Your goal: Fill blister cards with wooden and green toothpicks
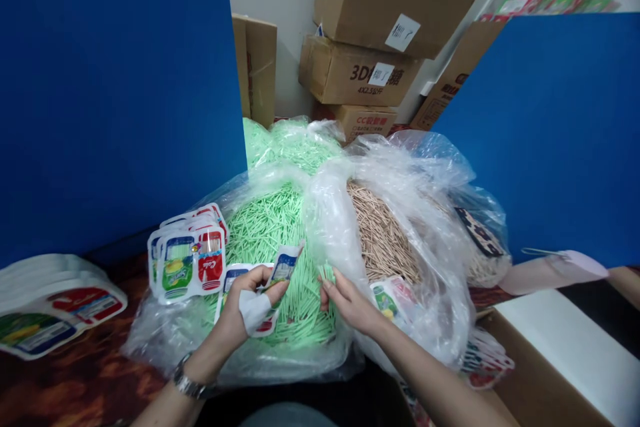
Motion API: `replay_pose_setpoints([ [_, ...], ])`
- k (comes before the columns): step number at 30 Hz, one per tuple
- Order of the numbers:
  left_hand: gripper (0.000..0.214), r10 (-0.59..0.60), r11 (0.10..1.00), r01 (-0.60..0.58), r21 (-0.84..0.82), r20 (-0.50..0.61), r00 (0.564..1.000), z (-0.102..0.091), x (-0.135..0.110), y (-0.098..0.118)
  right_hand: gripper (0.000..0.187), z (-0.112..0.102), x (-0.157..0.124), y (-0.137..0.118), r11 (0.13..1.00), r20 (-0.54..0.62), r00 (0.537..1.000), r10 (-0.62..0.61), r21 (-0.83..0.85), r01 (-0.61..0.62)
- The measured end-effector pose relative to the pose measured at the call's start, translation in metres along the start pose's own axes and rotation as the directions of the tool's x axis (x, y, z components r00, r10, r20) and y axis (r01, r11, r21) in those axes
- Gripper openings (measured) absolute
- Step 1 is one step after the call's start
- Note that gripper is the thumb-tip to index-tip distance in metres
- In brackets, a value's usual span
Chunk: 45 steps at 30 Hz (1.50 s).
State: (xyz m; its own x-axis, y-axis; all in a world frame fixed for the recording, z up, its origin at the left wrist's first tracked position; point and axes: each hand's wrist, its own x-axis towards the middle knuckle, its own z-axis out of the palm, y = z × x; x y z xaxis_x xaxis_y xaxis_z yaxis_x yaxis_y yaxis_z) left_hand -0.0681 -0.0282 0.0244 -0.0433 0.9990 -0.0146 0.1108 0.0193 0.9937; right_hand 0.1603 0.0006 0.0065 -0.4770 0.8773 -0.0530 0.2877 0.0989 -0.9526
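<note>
My left hand [235,310] is closed on a small printed pouch [286,263] with a blue and green picture, held tilted upright. A white wrap covers part of that hand near the thumb. To its right, my right hand [350,303] pinches a small bunch of light green sticks [327,273]. Both hands are over a clear plastic bag full of loose green sticks [265,223]. Printed pouches [187,260] with soda-bottle pictures lie piled on the bag's left side. Another pouch lies partly hidden under my left hand.
A second bag holds brown sticks [383,233], with a pouch [393,297] at its front. Stacked cartons [363,70] stand behind. Blue panels [115,100] rise on both sides. More pouches [60,310] lie at far left; an open box [555,360] is at right.
</note>
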Motion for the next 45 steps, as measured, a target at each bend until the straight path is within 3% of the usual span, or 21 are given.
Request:
replay_pose_setpoints([
  [2,0.028,0.011,1.000,-0.011,0.012,-0.003,1.000,0.001,0.000,-0.003,0.027,0.004,0.002,-0.005,0.928,-0.044,0.991,0.123,0.360,-0.099],
  [4,0.027,0.023,0.999,-0.023,0.036,-0.002,1.000,0.002,0.000,-0.005,0.035,0.006,0.005,-0.011,0.808,-0.067,0.973,0.222,0.571,-0.145],
  [6,0.026,0.036,0.997,-0.036,0.069,-0.001,0.999,0.004,-0.001,-0.005,0.040,0.005,0.008,-0.021,0.740,-0.092,0.964,0.248,0.661,-0.127],
  [9,0.028,0.064,0.992,-0.061,0.114,-0.024,0.998,0.009,-0.003,-0.005,0.034,0.000,0.012,-0.047,0.713,-0.203,0.961,0.188,0.701,0.009],
  [12,0.030,0.132,0.978,-0.121,0.172,-0.056,0.990,0.016,-0.004,-0.007,0.024,-0.001,0.014,-0.079,0.717,-0.372,0.927,0.055,0.661,0.222],
  [15,0.025,0.253,0.936,-0.236,0.260,-0.033,0.967,0.022,-0.006,-0.008,0.016,0.005,0.017,-0.101,0.745,-0.526,0.846,-0.094,0.526,0.410],
  [17,0.020,0.333,0.898,-0.318,0.305,0.003,0.943,0.025,-0.007,-0.008,0.014,0.011,0.020,-0.107,0.766,-0.572,0.803,-0.164,0.439,0.470],
  [24,0.013,0.540,0.755,-0.518,0.403,0.067,0.839,0.028,-0.010,-0.007,0.023,0.033,0.027,-0.097,0.863,-0.568,0.807,-0.161,0.316,0.394],
  [29,0.012,0.652,0.680,-0.615,0.398,0.055,0.756,0.028,-0.010,-0.005,0.025,0.038,0.018,-0.097,0.963,-0.510,0.826,-0.240,-0.019,0.269],
  [32,0.013,0.641,0.699,-0.612,0.370,0.054,0.765,0.025,-0.008,-0.003,0.027,0.030,0.012,-0.095,0.921,-0.388,0.846,-0.365,-0.283,0.268],
  [34,0.012,0.636,0.712,-0.614,0.342,0.059,0.770,0.022,-0.007,-0.003,0.041,0.020,0.010,-0.088,0.896,-0.296,0.870,-0.395,-0.333,0.294],
  [36,0.011,0.628,0.723,-0.613,0.318,0.066,0.775,0.019,-0.005,-0.003,0.060,0.008,0.012,-0.079,0.908,-0.277,0.877,-0.392,-0.271,0.320],
  [38,0.008,0.609,0.745,-0.596,0.300,0.059,0.791,0.017,-0.003,-0.003,0.064,-0.001,0.019,-0.066,0.937,-0.350,0.870,-0.347,-0.165,0.307],
  [40,0.004,0.580,0.773,-0.567,0.283,0.045,0.813,0.016,-0.002,-0.001,0.057,-0.005,0.027,-0.054,0.970,-0.400,0.887,-0.229,-0.014,0.244],
  [42,0.003,0.540,0.805,-0.534,0.260,0.053,0.840,0.014,-0.002,0.001,0.046,-0.004,0.034,-0.045,0.974,-0.344,0.932,-0.114,0.148,0.174],
  [45,0.014,0.430,0.875,-0.431,0.220,0.056,0.901,0.013,-0.004,0.004,0.028,0.003,0.035,-0.042,0.946,-0.354,0.932,-0.072,0.273,0.177],
])
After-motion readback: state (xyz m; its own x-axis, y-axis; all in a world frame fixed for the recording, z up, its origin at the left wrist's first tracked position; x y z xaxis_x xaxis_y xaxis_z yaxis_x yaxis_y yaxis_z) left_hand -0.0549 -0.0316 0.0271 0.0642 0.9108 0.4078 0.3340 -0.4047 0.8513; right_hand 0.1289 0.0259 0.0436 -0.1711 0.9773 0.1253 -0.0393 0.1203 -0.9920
